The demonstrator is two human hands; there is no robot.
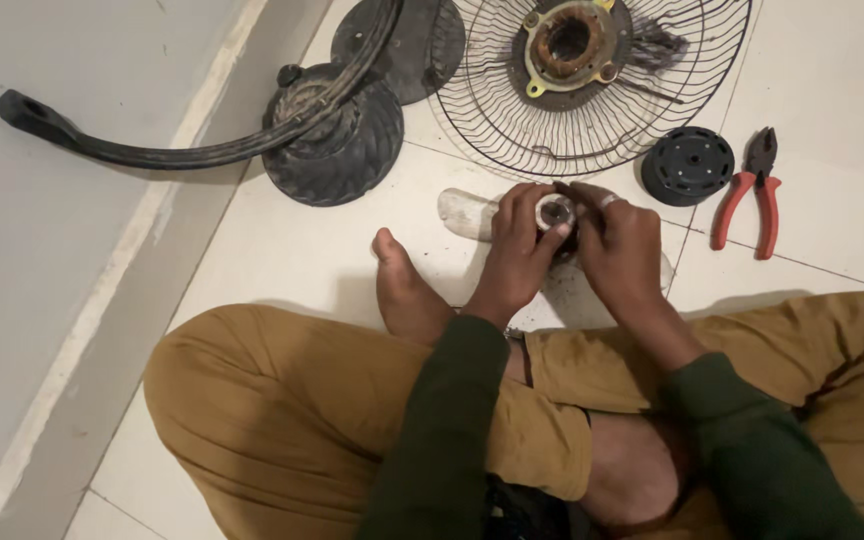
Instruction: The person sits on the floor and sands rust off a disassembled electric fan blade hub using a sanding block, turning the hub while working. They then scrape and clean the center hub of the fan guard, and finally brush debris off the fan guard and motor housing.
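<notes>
Both hands meet over a small round metal fan part (555,212) with a pale shiny middle. My left hand (514,250) curls around its left side, thumb and fingers on the rim. My right hand (620,248) covers its right side; a ring shows on one finger. The part sits just above a grubby pale cloth or sheet (472,212) on the white tiled floor. Much of the part is hidden by my fingers.
A wire fan guard (497,110) with a motor stator (569,42) lies beyond my hands. A black ribbed disc (687,166) and red-handled pliers (752,195) rest at right. Dark fan blades and housing (337,135) lie at left by a grey wall. My crossed legs and bare foot (404,290) fill the foreground.
</notes>
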